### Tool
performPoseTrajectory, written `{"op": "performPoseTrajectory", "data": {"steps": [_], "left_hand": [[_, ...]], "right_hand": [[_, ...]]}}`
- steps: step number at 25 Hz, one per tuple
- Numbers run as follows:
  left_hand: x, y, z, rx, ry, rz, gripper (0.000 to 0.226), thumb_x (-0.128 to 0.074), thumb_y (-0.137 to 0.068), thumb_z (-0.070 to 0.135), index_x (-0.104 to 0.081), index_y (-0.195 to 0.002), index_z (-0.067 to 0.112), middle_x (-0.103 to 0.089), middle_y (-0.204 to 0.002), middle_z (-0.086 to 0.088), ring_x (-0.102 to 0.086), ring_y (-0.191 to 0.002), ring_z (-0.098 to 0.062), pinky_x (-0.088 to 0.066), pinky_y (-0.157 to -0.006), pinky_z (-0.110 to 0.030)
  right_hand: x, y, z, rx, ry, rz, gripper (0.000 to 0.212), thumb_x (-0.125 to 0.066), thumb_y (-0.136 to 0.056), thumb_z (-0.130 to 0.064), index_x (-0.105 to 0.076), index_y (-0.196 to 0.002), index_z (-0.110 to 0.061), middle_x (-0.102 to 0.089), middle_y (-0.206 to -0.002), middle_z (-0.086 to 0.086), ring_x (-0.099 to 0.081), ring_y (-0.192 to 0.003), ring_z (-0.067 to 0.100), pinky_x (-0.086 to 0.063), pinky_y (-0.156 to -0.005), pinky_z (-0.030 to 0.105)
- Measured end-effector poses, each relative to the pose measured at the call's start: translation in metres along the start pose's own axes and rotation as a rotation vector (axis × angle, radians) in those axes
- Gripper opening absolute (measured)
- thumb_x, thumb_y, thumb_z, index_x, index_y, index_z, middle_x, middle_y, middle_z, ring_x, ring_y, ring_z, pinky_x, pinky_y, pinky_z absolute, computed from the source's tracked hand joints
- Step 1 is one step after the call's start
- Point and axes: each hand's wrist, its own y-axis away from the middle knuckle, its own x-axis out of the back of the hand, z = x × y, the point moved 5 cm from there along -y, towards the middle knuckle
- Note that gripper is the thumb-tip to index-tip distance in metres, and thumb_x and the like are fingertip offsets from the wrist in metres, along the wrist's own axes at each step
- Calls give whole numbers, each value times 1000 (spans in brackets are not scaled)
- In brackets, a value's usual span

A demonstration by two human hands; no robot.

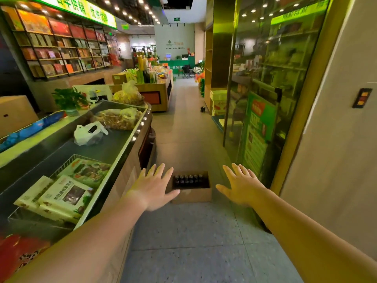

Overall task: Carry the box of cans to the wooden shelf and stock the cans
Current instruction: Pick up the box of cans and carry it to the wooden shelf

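Open brown cardboard box on grey tiled floor w/ rows of dark cans inside. Left hand & right hand spread wide either side, holding nothing.

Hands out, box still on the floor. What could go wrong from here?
1. The cardboard box is open-topped and the cans stand loose in rows; tilting it on the lift could tip them out.
2. Both the left hand and right hand are open and not yet on the box; an uneven grip may let it sag.
3. The aisle is tight between the freezer counter and the glass door, so a carried box could clip either.
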Motion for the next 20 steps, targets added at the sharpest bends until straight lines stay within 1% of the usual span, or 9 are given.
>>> {"op": "performPoseTrajectory", "data": {"steps": [5, 7, 9, 15, 20], "left_hand": [[-13, -174, -40, 71, 13, -14, 87, -17, -89, 76, 3, -158, 27, 3, -167, -6, 1, -153, -31, -7, -121, -52], [-17, -232, -51, 79, 26, -15, 87, -16, -89, 76, 3, -158, 27, 3, -167, -6, 1, -153, -31, -8, -122, -52], [-26, -291, -62, 68, 40, -38, 88, -14, -89, 76, 3, -158, 26, 3, -167, -6, 1, -153, -31, -9, -122, -53], [-61, -457, -111, 60, 65, -66, 89, -11, -87, 78, 5, -158, 27, 4, -166, -6, 3, -153, -30, -9, -122, -53], [-112, -604, -163, 50, 98, -105, 91, -11, -86, 79, 7, -158, 25, 5, -166, -6, 3, -153, -29, -8, -122, -53]], "right_hand": [[8, -180, 36, 24, 1, 11, 86, -20, -88, -75, 5, -155, -27, 3, -165, 9, 2, -151, 32, -6, -120, 49], [13, -243, 48, 30, 7, 28, 86, -21, -88, -75, 4, -155, -27, 1, -165, 9, 1, -151, 32, -7, -120, 49], [12, -303, 59, 26, 6, 10, 87, -21, -88, -75, 4, -155, -27, 1, -165, 9, 1, -151, 32, -7, -120, 49], [-16, -475, 75, 35, 8, -32, 86, -21, -88, -75, 6, -155, -28, 3, -165, 9, 1, -151, 31, -7, -120, 49], [-58, -635, 83, 4, -22, -82, 86, -21, -88, -76, 6, -155, -29, 4, -165, 10, 2, -151, 32, -7, -120, 50]]}}
